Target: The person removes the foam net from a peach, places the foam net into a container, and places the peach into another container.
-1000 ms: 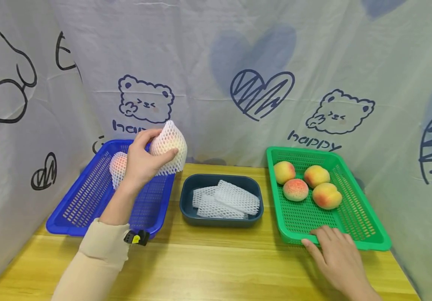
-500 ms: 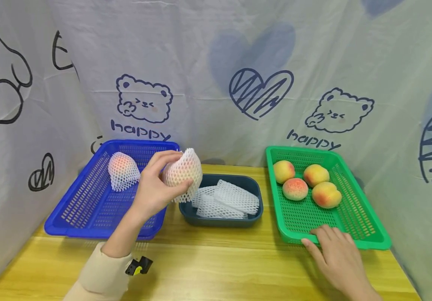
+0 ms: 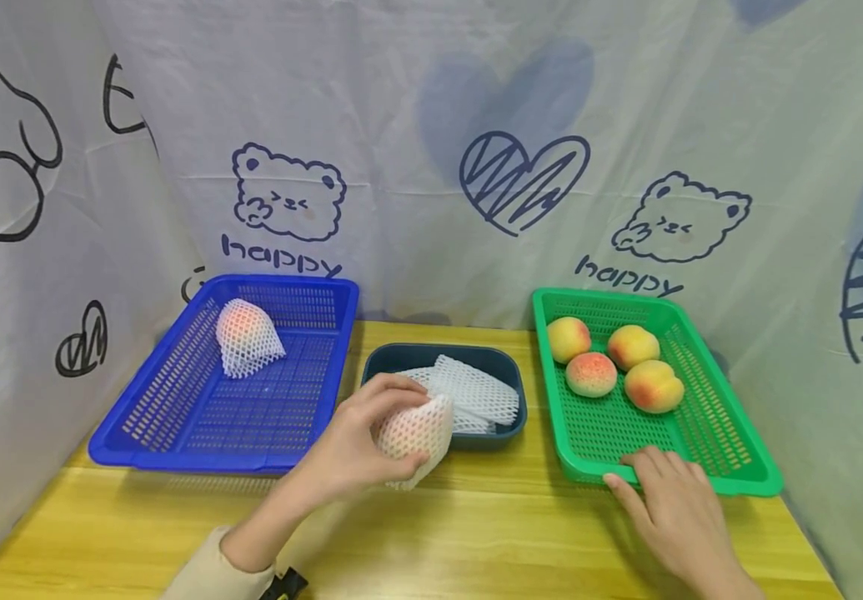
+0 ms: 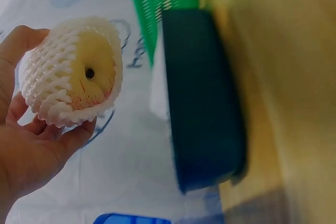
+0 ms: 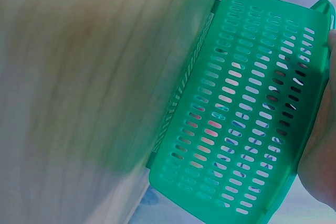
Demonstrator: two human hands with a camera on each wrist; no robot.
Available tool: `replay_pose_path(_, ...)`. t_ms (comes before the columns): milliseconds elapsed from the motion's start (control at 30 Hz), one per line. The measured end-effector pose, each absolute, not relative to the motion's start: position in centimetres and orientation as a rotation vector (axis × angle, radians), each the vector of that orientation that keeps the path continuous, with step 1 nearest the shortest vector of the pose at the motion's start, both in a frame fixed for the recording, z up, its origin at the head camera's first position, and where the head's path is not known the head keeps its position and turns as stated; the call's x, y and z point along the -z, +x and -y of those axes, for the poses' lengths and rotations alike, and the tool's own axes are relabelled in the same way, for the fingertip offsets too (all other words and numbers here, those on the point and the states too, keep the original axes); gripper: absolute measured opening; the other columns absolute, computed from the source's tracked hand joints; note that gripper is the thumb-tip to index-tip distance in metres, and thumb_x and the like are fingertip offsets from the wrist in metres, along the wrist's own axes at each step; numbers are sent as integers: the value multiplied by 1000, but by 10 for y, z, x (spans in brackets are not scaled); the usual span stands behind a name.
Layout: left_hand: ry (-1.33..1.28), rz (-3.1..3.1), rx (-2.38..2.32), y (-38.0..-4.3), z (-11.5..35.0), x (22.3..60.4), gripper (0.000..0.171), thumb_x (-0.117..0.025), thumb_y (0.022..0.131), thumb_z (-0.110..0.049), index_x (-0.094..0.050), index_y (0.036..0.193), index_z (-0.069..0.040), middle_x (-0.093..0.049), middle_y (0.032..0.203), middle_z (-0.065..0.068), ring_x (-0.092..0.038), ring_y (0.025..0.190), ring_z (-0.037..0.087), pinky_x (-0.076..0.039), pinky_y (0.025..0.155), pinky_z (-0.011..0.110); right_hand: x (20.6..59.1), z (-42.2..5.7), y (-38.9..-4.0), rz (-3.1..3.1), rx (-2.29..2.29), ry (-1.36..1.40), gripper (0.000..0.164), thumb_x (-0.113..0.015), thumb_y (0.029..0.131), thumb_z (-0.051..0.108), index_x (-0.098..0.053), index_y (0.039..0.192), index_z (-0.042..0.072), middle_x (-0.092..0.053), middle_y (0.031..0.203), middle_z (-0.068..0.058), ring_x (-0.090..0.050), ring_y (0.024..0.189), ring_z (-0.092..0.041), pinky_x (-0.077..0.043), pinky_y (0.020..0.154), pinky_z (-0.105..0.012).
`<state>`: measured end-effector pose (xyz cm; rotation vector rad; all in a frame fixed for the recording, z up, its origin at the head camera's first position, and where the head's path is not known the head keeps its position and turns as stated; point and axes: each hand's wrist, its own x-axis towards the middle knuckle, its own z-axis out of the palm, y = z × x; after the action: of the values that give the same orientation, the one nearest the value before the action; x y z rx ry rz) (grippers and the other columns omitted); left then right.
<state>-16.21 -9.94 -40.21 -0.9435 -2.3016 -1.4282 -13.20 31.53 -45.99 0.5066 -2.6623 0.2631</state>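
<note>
My left hand (image 3: 359, 437) grips a peach (image 4: 97, 69) wrapped in a white foam net sleeve (image 3: 419, 433), in front of the dark tub (image 3: 446, 350). In the left wrist view, thumb and fingers lie on either side of the sleeve, and the peach's yellow end with a small dark hole shows through its open end. My right hand (image 3: 674, 508) rests on the near rim of the green basket (image 3: 574, 467), its fingers laid over the edge. Several bare peaches (image 3: 654, 387) lie in that basket. The right wrist view shows the basket's slotted front wall (image 5: 236, 108).
A blue basket (image 3: 213, 458) on the left contains one peach in a foam net (image 3: 247, 337). Several flat white foam nets (image 3: 476, 390) lie in the dark tub, between the two baskets. Wooden tabletop (image 3: 491, 533) runs along the front; a printed cloth (image 3: 416, 208) hangs behind.
My left hand has carried the netted peach from over the blue basket rightward and down to the front of the dark tub. The right hand has stayed on the green basket's rim.
</note>
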Motion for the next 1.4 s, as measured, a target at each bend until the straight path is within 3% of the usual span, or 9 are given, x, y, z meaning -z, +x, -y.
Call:
replay_pose_path(200,-1122,2481,1317,-158,89,420,53,-91,73,-10,-72,121,-15,-60,130,-3,-60,118,20,-58,91,31,460,-316,-132,2650,-266,510,27,-68,101,36,-69,105,9,-67,99,-4,-63,92,-30,-43,70,-42)
replay_pose_path(467,-1296,2700,1124,-170,86,438,50,-89,77,-18,-72,123,-19,-63,129,-9,-59,117,10,-52,98,29,460,-316,-131,2676,-263,503,28,-66,102,36,-69,105,9,-67,100,-4,-63,92,-30,-43,71,-42)
replay_pose_path(900,-1407,2779,988,-178,84,451,58,-86,82,-19,-65,137,-18,-59,145,-3,-53,135,15,-41,116,34,459,-316,-132,2676,-269,511,27,-67,102,35,-69,107,8,-67,101,-4,-63,91,-29,-43,70,-40)
replay_pose_path(1133,-1429,2678,1012,-179,85,449,58,-88,83,-17,-66,136,-12,-61,141,0,-57,130,17,-45,112,36,459,-316,-133,2674,-269,512,28,-66,102,35,-69,106,8,-67,101,-4,-63,91,-29,-44,70,-41)
replay_pose_path(1400,-1410,2674,1036,-177,87,448,58,-88,83,-18,-65,137,-11,-61,141,0,-57,131,18,-44,114,37,459,-316,-132,2675,-263,516,27,-67,102,35,-69,105,9,-66,98,-3,-62,89,-27,-42,70,-39)
